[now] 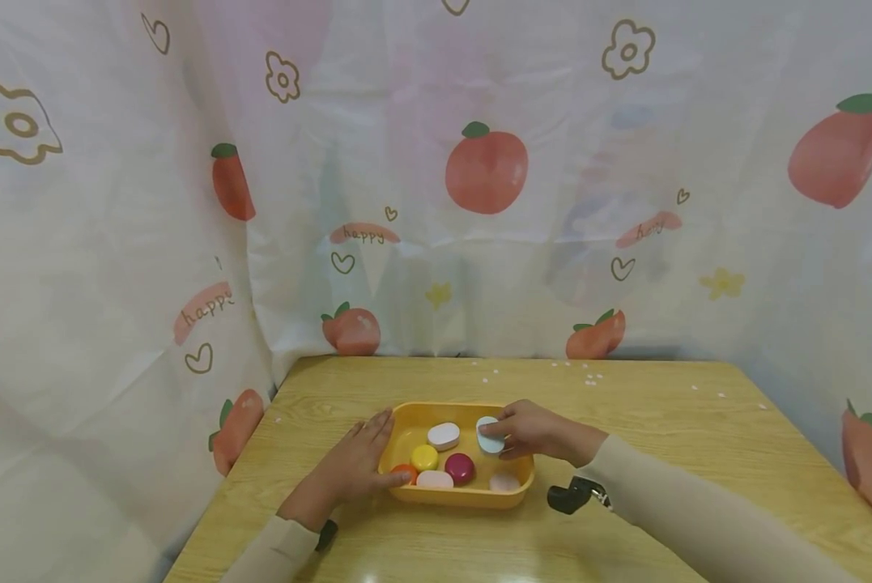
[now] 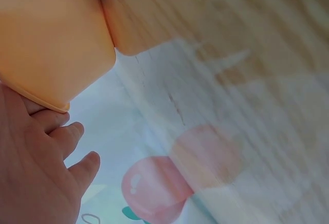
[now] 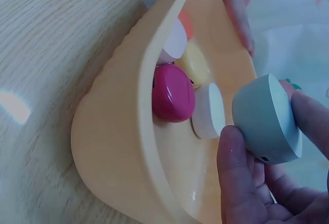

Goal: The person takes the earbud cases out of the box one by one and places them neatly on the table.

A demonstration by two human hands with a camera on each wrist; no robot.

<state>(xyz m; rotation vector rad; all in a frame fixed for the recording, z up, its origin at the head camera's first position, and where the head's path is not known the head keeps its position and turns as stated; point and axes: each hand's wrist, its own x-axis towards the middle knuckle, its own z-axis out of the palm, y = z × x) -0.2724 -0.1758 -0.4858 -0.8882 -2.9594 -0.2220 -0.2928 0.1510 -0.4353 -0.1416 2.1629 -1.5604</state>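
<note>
In the head view, a shallow yellow plastic tray (image 1: 472,500) stands on the wooden table. My left hand (image 1: 355,463) holds its left end, thumb over the front-left rim and fingers along the side. With thumb and fingers, my right hand (image 1: 541,433) pinches a pale blue rounded case (image 3: 264,118) above the tray's right part. A small dark port shows on the case in the right wrist view. In the tray lie a white case (image 1: 444,436), a yellow one (image 1: 424,458), a magenta one (image 1: 460,468), an orange one (image 1: 404,470) and pale pink ones (image 1: 434,479).
The light wooden tabletop (image 1: 625,453) extends around the tray. Small white specks (image 1: 591,379) lie scattered toward its back edge. A white curtain (image 1: 421,162) printed with fruit and flowers hangs behind and at both sides. A black strap device (image 1: 570,495) is at my right wrist.
</note>
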